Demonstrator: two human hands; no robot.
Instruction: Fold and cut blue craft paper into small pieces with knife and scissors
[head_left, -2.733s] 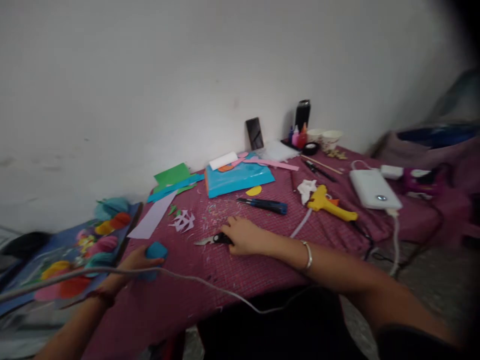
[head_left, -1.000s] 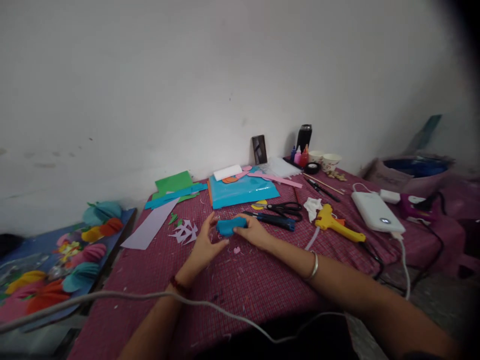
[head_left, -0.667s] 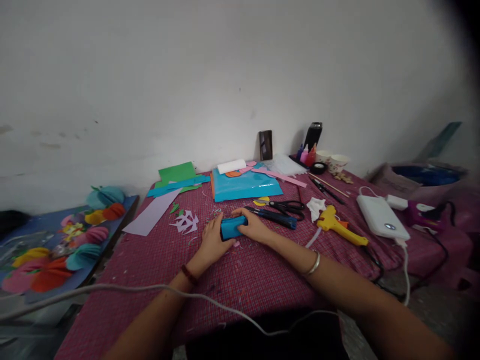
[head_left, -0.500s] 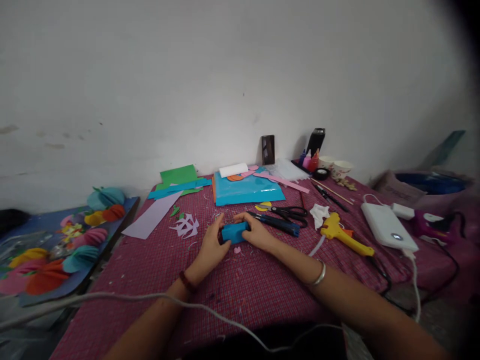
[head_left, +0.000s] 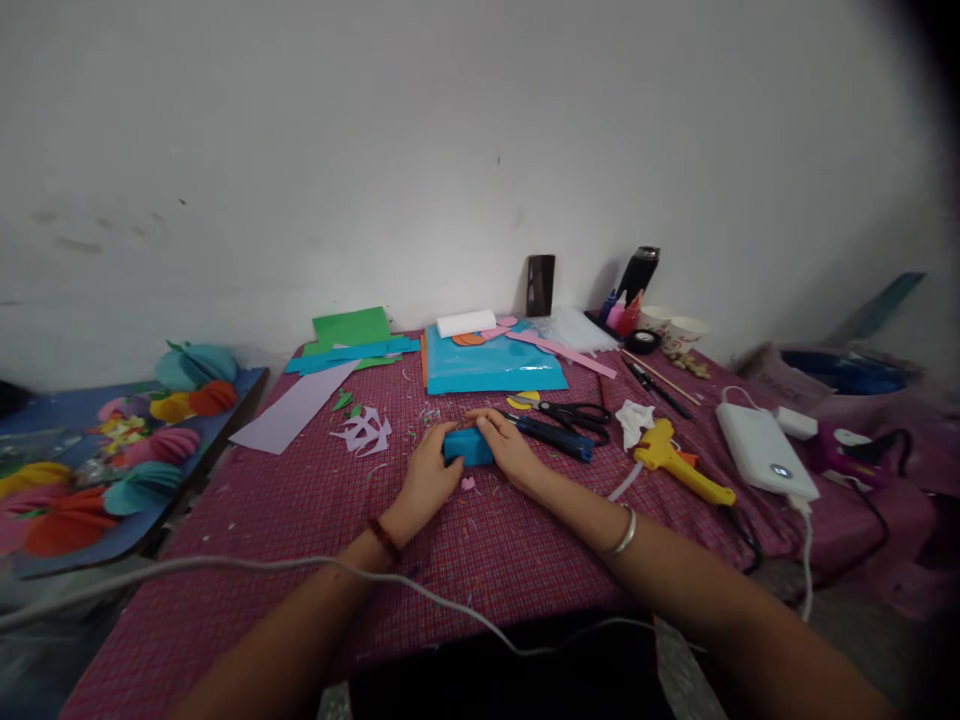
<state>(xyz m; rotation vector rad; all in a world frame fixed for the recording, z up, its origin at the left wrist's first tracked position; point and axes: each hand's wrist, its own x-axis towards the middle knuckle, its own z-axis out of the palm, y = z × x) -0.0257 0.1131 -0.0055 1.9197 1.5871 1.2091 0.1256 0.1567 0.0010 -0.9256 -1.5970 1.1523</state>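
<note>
A small piece of blue folded paper [head_left: 466,448] is between my two hands, low over the checked cloth. My left hand [head_left: 429,474] grips its left end, thumb toward me and fingers behind. At the right end, my right hand [head_left: 513,455] is closed along the top and side, its fingers reaching over the far edge. The fingertips behind the paper are partly hidden. Just in front lies a tiny pink paper cutout [head_left: 469,484]. Black-handled scissors [head_left: 574,415] and a dark blue cutter-like tool [head_left: 551,436] rest to the right of my right hand.
Lilac paper scraps [head_left: 365,432] and a lilac sheet [head_left: 296,408] lie left. A blue packet [head_left: 495,370] is at the back. Right are a yellow glue gun [head_left: 686,468] and white power bank [head_left: 765,450]. A white cable [head_left: 300,565] crosses over my forearms. Paper ornaments [head_left: 154,490] fill the left board.
The view has tilted slightly, so the table sits higher in the picture. My right thumb has shifted from the front of the blue paper toward its upper right edge. Both hands stay on it.
</note>
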